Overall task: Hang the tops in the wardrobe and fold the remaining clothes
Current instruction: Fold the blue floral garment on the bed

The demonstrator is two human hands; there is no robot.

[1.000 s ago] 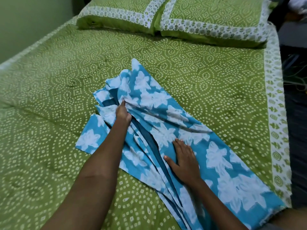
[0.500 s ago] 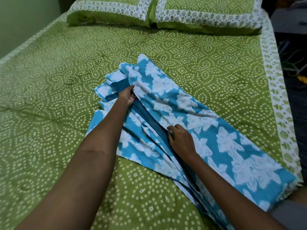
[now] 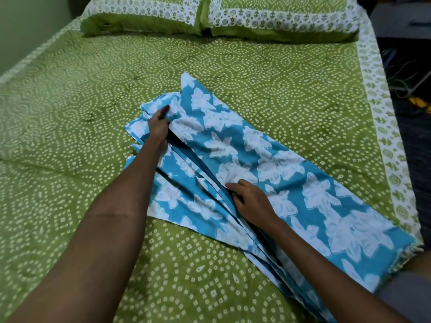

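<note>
A long blue cloth with white flower print point(image 3: 275, 169) lies diagonally across the green bed, pleated into several overlapping layers along its left side. My left hand point(image 3: 159, 125) is at the far end of the pleats, its fingers tucked into the folds and gripping a layer. My right hand point(image 3: 250, 201) rests near the middle of the cloth with its fingertips curled over the edge of the top fold. Both forearms reach in from the bottom of the view.
The bed is covered by a green sheet with white dotted rings point(image 3: 70, 127) and a white patterned border point(image 3: 382, 127) on the right. Two matching pillows point(image 3: 275, 17) lie at the head. A wall stands on the left; dark floor with cables point(image 3: 405, 73) lies right.
The top layer has been pulled further over the pleats, flattening the cloth's far end. My left hand stays at the far end; my right hand went from flat to curled on the fold edge.
</note>
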